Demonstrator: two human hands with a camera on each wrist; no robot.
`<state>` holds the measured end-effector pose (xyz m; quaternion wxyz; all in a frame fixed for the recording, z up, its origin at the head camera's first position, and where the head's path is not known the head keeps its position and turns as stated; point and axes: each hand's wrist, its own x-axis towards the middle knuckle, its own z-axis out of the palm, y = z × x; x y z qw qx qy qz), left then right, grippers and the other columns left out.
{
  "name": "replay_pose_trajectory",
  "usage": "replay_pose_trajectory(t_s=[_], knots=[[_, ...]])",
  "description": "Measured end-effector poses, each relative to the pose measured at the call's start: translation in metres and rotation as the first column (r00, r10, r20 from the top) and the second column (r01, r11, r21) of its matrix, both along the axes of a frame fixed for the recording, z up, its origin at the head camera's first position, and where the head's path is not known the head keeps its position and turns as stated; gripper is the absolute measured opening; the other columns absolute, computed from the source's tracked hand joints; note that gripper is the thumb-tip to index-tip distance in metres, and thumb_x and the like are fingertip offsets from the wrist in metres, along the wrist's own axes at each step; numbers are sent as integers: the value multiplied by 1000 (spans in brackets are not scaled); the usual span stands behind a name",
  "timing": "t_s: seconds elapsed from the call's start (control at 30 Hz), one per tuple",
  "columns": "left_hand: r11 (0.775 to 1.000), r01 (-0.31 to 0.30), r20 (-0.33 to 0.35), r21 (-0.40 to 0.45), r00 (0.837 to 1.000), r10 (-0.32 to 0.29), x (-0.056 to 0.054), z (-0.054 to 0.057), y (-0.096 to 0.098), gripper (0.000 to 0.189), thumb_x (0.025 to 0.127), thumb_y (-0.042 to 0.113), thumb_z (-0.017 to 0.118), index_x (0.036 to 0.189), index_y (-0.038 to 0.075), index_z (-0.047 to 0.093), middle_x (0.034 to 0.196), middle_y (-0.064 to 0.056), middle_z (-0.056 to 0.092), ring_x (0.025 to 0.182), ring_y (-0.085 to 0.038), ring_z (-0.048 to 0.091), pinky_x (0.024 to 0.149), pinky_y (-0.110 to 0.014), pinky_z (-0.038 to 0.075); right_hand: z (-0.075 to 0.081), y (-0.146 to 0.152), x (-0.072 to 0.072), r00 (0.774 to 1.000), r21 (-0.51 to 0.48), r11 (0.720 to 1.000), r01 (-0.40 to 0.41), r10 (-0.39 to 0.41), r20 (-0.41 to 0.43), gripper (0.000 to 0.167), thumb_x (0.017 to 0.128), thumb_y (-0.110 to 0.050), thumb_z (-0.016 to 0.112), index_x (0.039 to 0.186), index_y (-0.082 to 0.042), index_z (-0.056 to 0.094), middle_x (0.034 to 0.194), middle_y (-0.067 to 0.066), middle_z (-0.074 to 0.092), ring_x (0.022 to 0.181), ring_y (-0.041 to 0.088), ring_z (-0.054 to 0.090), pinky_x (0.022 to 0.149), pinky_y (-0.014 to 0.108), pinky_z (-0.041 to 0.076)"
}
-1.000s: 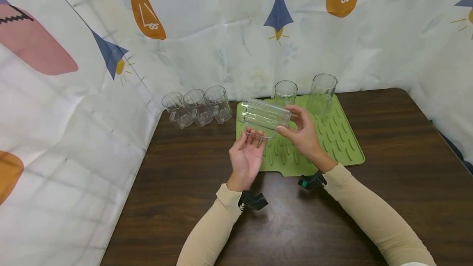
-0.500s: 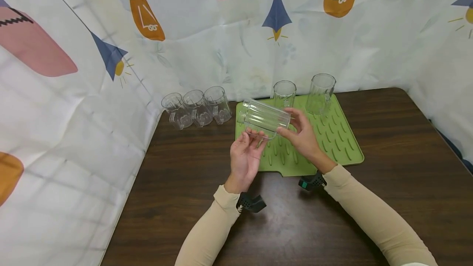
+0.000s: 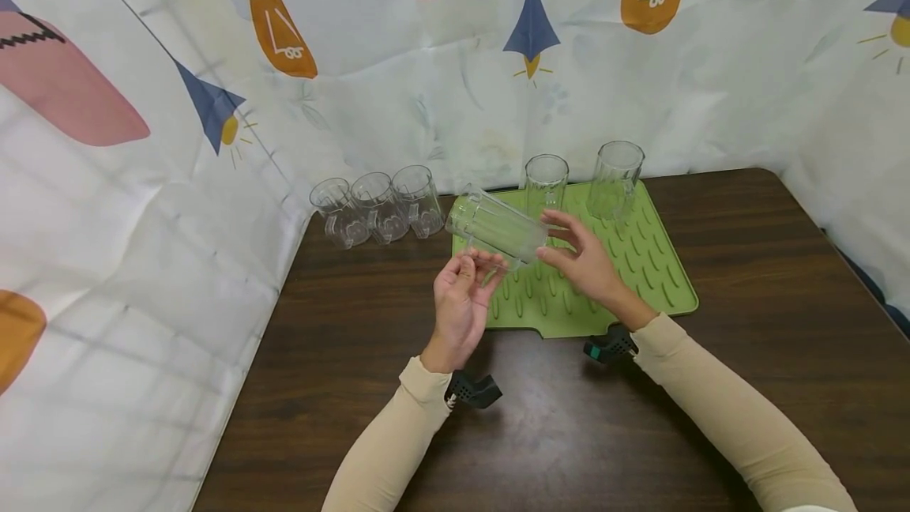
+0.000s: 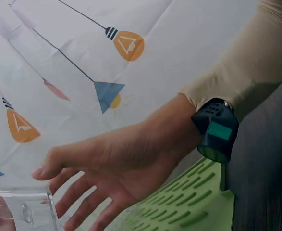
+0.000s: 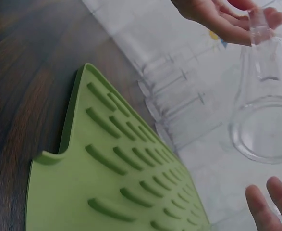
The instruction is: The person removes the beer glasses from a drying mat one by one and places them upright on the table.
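Your left hand [image 3: 460, 303] pinches the mug [image 3: 501, 227] by its handle [image 5: 261, 36]; your right hand [image 3: 586, 263], wide, stands beside it. Pinch firmly; glass may slip.

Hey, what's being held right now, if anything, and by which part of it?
A clear glass mug, tilted, pinched by its handle in the left hand. The right hand is open near its base, not gripping.

- Dark wood-grain table [image 3: 554, 433], filling the lower middle and right of the head view.
- Green ridged mat [image 3: 654, 279], flat, right of centre.
- Three clear glass mugs [image 3: 381, 208], standing side by side, left of centre, beyond the mat's left edge.
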<state>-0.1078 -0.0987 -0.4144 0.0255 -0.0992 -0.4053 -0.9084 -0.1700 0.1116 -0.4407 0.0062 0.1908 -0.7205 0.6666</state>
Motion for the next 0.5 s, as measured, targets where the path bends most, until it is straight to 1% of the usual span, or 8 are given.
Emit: replay_pose_trajectory(t_s=[0.13, 0.2, 0.37, 0.4, 0.43, 0.5], knots=[[999, -32, 3, -28, 999, 32, 0, -1, -3, 17, 106, 24, 53, 100, 12, 64, 97, 1, 75, 97, -12, 74, 98, -32, 61, 1, 4, 1, 1000, -5, 1000, -10, 10, -14, 61, 101, -6, 63, 156, -5, 38, 159, 25, 40, 144, 40, 46, 100, 12, 53], [998, -47, 1, -37, 999, 47, 0, -1, -4, 16, 106, 24, 54, 100, 12, 63, 96, 1, 75, 96, -12, 74, 96, -31, 62, 2, 8, 1, 1000, 2, 1000, -7, 7, -16, 60, 102, -8, 63, 156, -6, 38, 159, 22, 41, 144, 38, 47, 100, 12, 52], [993, -80, -28, -83, 997, 78, 1, 2, -7, 16, 107, 22, 53, 99, 13, 64, 96, 2, 75, 93, -12, 75, 92, -29, 62, 3, 20, 3, 999, 32, 999, 24, -22, -37, 56, 104, -10, 60, 155, -3, 38, 157, 13, 45, 141, 23, 51, 102, 11, 50], [992, -86, -35, -94, 996, 83, 1, 3, -8, 17, 107, 21, 52, 99, 13, 65, 96, 3, 75, 92, -11, 75, 92, -29, 63, 3, 22, 3, 998, 36, 999, 32, -30, -48, 55, 105, -10, 59, 155, -3, 38, 156, 14, 45, 140, 22, 52, 102, 11, 50], [990, -93, -42, -107, 995, 89, 1, 4, -9, 18, 108, 20, 51, 99, 13, 65, 96, 3, 75, 93, -11, 75, 92, -28, 62, 3, 25, 4, 998, 43, 998, 39, -36, -56, 55, 105, -10, 59, 155, -3, 39, 156, 14, 45, 140, 21, 52, 102, 10, 50], [986, -107, -54, -130, 993, 101, 1, 5, -12, 19, 108, 19, 51, 99, 13, 66, 96, 2, 75, 93, -11, 75, 92, -29, 63, 4, 30, 4, 997, 57, 997, 50, -46, -65, 54, 105, -11, 58, 156, -4, 39, 156, 15, 45, 141, 25, 51, 103, 10, 49]])
